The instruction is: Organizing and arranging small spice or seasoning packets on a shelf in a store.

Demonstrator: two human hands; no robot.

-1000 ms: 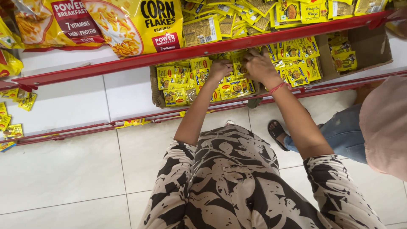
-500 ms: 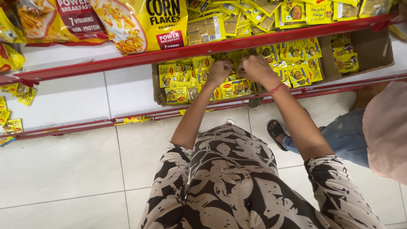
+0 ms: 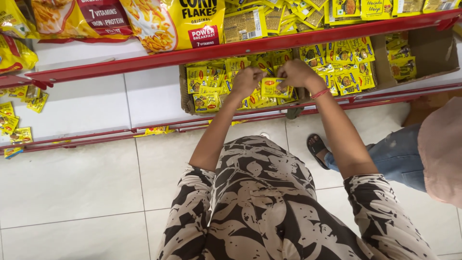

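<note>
Both hands are up at the lower shelf (image 3: pixel 91 103), reaching into a brown cardboard box (image 3: pixel 185 98) packed with small yellow sachets (image 3: pixel 204 89). The left hand (image 3: pixel 246 81) has its fingers curled closed on the left end of one yellow sachet (image 3: pixel 273 88), and the right hand (image 3: pixel 297 74) has its fingers pinched closed on the right end of that sachet, so it hangs between them just above the pile, near the front edge of the shelf. A red band (image 3: pixel 319 93) circles the right wrist. Above, behind the red rail (image 3: pixel 144 60) of the upper shelf, lie large yellow cereal bags (image 3: pixel 168 21). A few loose sachets (image 3: pixel 14 123) sit at the lower shelf's left end. To the right another person's sandalled foot (image 3: pixel 317 147) rests on the white tiled floor (image 3: pixel 72 192)
</note>
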